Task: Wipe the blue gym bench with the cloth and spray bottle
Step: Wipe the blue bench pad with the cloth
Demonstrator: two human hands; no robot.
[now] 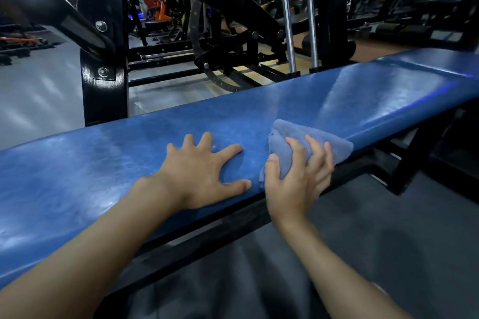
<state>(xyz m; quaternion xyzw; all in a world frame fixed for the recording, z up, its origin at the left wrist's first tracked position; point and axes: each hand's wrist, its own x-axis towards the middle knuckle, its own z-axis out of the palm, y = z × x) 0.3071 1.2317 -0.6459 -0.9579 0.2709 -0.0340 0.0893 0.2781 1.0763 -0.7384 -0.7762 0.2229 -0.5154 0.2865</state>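
The blue gym bench (337,101) runs across the view from lower left to upper right, its padded top glossy with light streaks. My left hand (204,171) lies flat on the pad with fingers spread, holding nothing. Just right of it, my right hand (298,176) grips a bunched blue-grey cloth (287,134) pressed onto the pad's near edge. No spray bottle is in view.
A black machine upright (103,80) with bolts stands behind the bench at left. Chrome guide rods (287,21) and a black frame with a toothed adjustment arc (207,70) sit behind the middle. The bench's black support frame (404,163) is at right above grey floor.
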